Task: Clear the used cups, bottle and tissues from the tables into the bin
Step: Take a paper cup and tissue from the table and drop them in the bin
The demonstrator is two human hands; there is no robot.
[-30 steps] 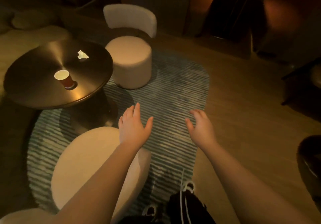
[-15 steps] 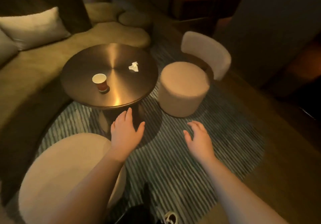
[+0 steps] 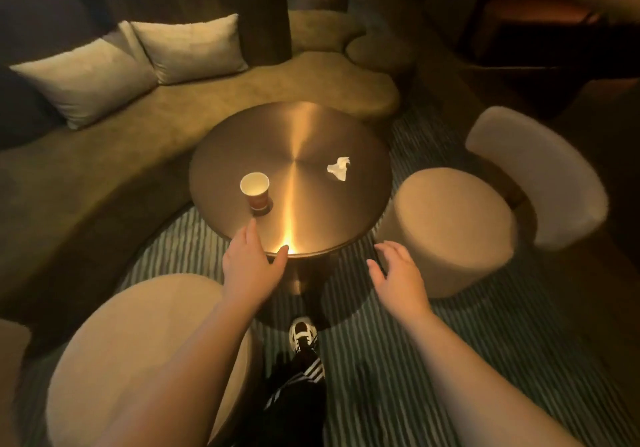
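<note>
Our left hand (image 3: pixel 247 266) and right hand (image 3: pixel 398 273), fingers apart, hover at the round brass worktop (image 3: pixel 301 134) carrying cup (image 3: pixel 255 190) and tissue (image 3: pixel 338 168); sofa (image 3: pixel 138 127) behind.

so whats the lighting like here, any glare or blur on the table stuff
Head view: dim, warm light; a bright glare streak runs down the round table to its near edge. The cup and tissue stay readable, though slightly soft. The corners go dark, and wide-angle bending curves the sofa.

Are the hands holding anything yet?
No. The left hand and right hand are both open and empty; the paper cup and tissue sit untouched on the round table.
</note>
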